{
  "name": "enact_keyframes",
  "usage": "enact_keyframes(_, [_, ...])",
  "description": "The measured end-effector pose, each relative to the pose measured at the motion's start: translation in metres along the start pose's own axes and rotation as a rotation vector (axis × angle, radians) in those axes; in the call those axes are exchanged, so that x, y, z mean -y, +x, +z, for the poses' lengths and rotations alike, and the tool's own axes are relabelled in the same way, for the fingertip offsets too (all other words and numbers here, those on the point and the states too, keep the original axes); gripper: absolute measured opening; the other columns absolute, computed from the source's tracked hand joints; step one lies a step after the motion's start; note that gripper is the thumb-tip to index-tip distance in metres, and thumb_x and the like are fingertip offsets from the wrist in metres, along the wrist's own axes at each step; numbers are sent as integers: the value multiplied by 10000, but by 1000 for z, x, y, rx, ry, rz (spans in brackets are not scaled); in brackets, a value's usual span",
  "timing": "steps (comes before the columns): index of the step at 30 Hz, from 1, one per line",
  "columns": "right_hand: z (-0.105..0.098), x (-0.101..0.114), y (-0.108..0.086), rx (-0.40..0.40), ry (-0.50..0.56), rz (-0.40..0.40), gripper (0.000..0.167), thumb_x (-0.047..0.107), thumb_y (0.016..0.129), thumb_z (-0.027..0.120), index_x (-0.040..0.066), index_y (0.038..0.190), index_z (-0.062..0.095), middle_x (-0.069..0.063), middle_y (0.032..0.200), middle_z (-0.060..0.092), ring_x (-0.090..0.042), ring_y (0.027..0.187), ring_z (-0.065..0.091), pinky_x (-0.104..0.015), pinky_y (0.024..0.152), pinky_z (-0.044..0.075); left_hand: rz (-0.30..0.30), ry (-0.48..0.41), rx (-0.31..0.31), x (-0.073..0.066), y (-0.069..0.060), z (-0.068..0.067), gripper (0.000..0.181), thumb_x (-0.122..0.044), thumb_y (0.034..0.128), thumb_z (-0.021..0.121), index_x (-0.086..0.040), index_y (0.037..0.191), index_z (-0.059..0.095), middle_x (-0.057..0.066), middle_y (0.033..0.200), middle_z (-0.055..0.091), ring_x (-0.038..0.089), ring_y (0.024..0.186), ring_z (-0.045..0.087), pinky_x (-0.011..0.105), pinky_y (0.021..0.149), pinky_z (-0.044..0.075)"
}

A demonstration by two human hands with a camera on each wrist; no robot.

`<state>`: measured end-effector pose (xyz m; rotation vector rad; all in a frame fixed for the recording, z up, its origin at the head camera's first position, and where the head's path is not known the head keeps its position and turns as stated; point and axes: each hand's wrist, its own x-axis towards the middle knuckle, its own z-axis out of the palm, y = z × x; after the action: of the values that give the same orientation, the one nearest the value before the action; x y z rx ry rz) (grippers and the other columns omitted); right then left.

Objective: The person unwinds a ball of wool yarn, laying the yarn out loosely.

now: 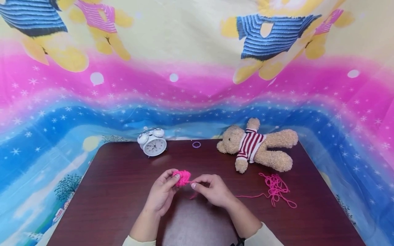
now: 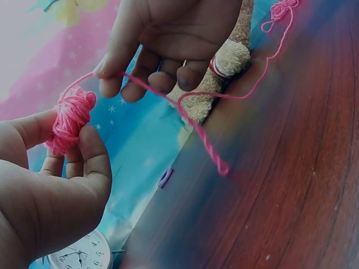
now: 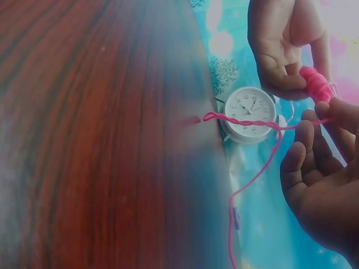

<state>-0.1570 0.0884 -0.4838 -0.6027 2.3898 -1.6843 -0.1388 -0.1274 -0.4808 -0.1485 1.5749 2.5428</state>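
Between the thumb and fingers of my left hand (image 1: 162, 193) is a small wound bundle of pink yarn (image 1: 183, 178). A taut strand runs from it to my right hand (image 1: 213, 191), whose thumb and forefinger pinch it just to the right of the bundle. Past that pinch, a twisted, doubled end of yarn (image 2: 203, 140) with a small loop at its tip dangles over the table, as the left wrist view shows. From the same spot a single strand (image 1: 250, 196) trails right to a loose tangle of pink yarn (image 1: 277, 189) on the tabletop.
A white twin-bell alarm clock (image 1: 154, 145) stands at the table's back left. Near the back edge lies a purple ring (image 1: 196, 145). A teddy bear (image 1: 258, 147) in a striped shirt lies at the back right of the dark wooden table (image 1: 117, 191). Printed cloth (image 1: 184, 92) hangs behind.
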Motion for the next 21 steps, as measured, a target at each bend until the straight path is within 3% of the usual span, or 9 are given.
enact_keyframes(6, [-10,-5,-5,-39,-41,25,157,311,964,751,190,1037,819,96,950,769,-99,918,678,-273,825,525,6,7,-9,0,-1,-6,188,-82,1004,651,-57,1167,561,69,1094,733,177,974,711,347,911,541])
enact_keyframes(13, [-25,-9,-7,-54,-40,58,196,309,973,743,142,1049,813,-21,887,750,-126,740,649,-263,634,544,29,-11,7,2,-2,-14,158,-48,1016,616,-51,1163,559,61,1037,702,195,949,731,363,913,565])
enact_keyframes(17, [-35,-10,-8,-57,-18,59,209,281,982,735,104,1070,802,-101,901,740,-273,711,681,-291,582,566,23,-13,-13,0,-3,-16,182,-48,1004,628,-50,1168,552,73,1062,705,207,973,729,354,903,564])
enact_keyframes(21, [-44,-11,-10,-74,3,57,212,261,987,729,84,1083,796,-76,955,757,-403,724,695,-343,599,588,12,-5,-36,-3,-4,-17,199,-62,998,642,-57,1177,555,87,1116,723,208,1011,717,335,890,550])
